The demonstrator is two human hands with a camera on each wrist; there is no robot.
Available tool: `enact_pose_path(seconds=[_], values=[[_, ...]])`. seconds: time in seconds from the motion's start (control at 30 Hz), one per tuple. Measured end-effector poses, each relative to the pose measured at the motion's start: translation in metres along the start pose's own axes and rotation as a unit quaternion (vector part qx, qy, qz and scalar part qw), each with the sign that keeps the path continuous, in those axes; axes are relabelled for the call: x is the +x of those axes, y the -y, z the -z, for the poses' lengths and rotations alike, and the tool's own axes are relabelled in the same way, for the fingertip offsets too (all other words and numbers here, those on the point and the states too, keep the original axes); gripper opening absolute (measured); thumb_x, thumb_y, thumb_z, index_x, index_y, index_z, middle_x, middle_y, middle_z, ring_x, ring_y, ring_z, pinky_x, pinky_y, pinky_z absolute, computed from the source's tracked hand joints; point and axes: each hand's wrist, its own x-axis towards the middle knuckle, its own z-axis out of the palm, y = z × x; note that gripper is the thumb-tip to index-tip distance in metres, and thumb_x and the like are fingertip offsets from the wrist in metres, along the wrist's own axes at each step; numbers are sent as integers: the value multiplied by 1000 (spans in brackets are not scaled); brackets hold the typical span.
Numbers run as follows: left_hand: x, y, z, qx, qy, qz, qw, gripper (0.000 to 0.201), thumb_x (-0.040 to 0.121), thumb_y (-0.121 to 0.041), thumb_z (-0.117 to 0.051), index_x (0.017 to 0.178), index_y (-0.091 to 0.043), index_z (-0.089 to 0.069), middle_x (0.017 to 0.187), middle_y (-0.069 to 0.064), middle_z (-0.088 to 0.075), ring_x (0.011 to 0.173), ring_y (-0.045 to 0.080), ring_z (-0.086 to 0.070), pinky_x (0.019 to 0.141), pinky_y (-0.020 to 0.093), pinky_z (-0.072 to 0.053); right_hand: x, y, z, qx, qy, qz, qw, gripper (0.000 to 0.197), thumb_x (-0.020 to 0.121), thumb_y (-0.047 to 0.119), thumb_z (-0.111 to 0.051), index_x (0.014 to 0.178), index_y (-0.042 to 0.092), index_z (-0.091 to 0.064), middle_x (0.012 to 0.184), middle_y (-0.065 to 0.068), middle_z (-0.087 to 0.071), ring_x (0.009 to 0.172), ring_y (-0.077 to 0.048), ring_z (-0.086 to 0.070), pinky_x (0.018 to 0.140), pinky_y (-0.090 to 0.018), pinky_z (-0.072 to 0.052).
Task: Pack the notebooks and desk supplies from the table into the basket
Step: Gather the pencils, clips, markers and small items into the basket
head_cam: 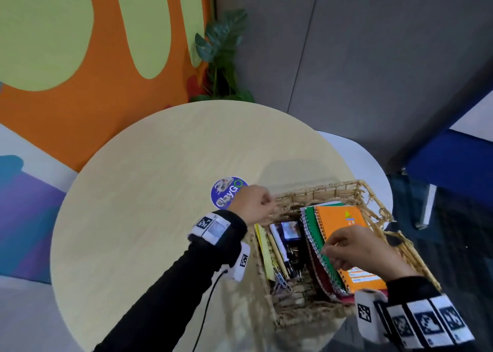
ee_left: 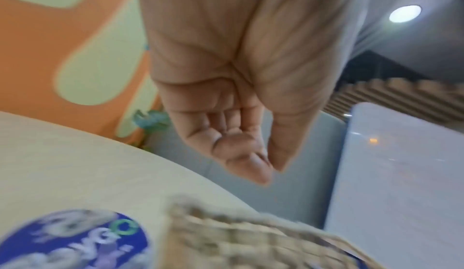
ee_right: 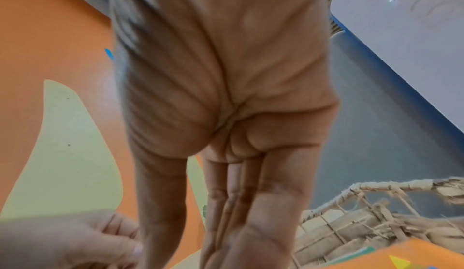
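Note:
A wicker basket (head_cam: 320,189) (ee_left: 226,239) (ee_right: 364,213) sits at the round table's near right edge. Inside it, spiral notebooks lean together on the right: orange (head_cam: 344,221) (ee_right: 414,253) on top, green (head_cam: 310,218) beneath, a dark red one (head_cam: 318,273) lowest. On the basket's left side lie pens (head_cam: 277,245), binder clips (head_cam: 293,258), paper clips (head_cam: 281,282) and a yellow strip (head_cam: 262,247). My right hand (head_cam: 346,250) (ee_right: 226,223) rests on the notebooks, fingers straight and close together. My left hand (head_cam: 256,205) (ee_left: 266,166) hovers at the basket's far left rim, loosely curled and holding nothing.
A round blue sticker (head_cam: 226,191) (ee_left: 75,241) lies on the light wooden table (head_cam: 160,191) just left of the basket. A white table (head_cam: 373,165) stands behind the basket. Farther back are a plant (head_cam: 221,58) and a blue seat (head_cam: 453,165).

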Motion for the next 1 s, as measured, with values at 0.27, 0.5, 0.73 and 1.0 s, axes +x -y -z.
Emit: enact_pose_path(seconds=[0.27,0.5,0.73,1.0], values=[[62,95,5,28,-33,211,976,26,89,-22,-48,82,-3,-65,96,21,-68,94,35,-62,83,39,-51,37,52,24,-38,-41,46,997,11,88,26,-67,80,20,-70,67,-4,-73,60,-8,-69,58,-22,-57],[102,98,-18,62,28,233,970,50,93,-38,-51,126,-1,-53,137,17,-53,126,29,-52,102,33,-42,113,137,39,-153,-42,136,978,12,84,25,-68,77,17,-71,65,1,-72,54,-5,-66,56,-19,-51],[106,110,-19,62,49,216,973,44,98,-23,-41,138,-4,-41,147,15,-43,138,28,-39,111,33,-33,209,185,-11,-438,152,215,859,17,87,20,-64,95,7,-69,97,-8,-70,83,-22,-57,70,-29,-41],[81,127,-17,-6,16,256,966,29,97,-15,-41,111,-1,-62,117,17,-67,110,33,-63,87,33,-47,259,187,-74,-629,275,235,688,26,85,23,-69,101,4,-71,86,-12,-64,76,-26,-54,65,-29,-43]])
